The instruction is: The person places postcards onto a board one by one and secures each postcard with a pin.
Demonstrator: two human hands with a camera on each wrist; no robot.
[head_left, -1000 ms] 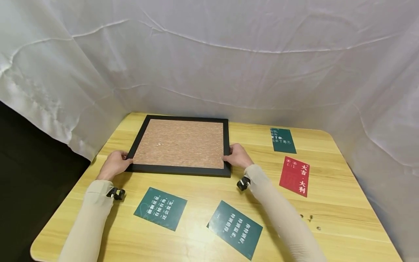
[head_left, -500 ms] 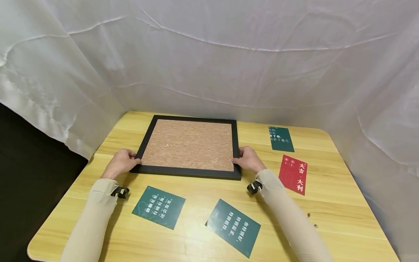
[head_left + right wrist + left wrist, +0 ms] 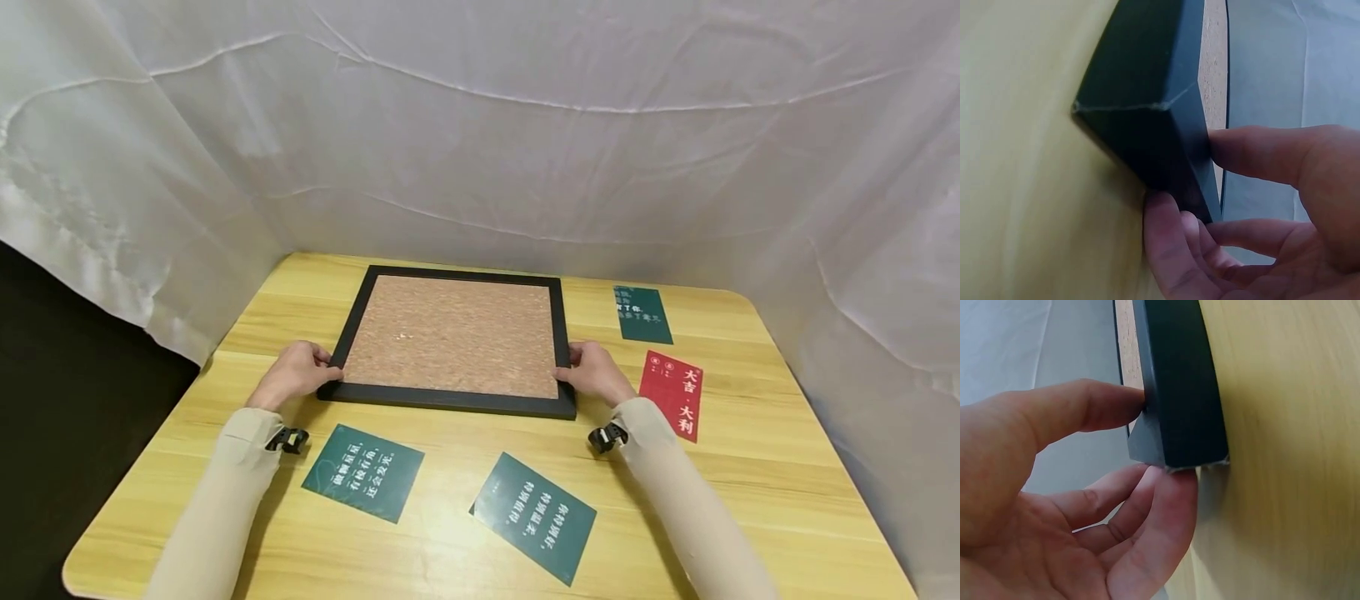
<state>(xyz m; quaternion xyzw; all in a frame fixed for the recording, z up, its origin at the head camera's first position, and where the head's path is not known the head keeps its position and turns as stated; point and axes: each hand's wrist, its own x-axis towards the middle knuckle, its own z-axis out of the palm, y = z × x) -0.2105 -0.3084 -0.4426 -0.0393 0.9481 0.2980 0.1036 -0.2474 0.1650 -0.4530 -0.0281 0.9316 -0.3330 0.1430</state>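
A cork board (image 3: 465, 333) in a black frame (image 3: 450, 398) lies on the far half of the wooden table, nearly level. My left hand (image 3: 300, 371) grips its near left corner, thumb over the top of the frame and fingers at the outer edge. At the near right corner my right hand (image 3: 595, 373) holds the frame the same way. In the left wrist view the thumb presses the frame's inner face while the fingertips sit by the underside. The right wrist view has the fingers (image 3: 1163, 231) low at the frame's side, close to the table.
Two green cards with white writing, one on the left (image 3: 363, 472) and one in the middle (image 3: 534, 517), lie before the board. On the right are a red card (image 3: 672, 393), near my right wrist, and a dark green card (image 3: 642, 314). A pale curtain (image 3: 480, 167) closes the back.
Both hands have slid the board to the right across the table, toward the red card. Small pieces seen earlier at the right are now hidden by my right forearm.
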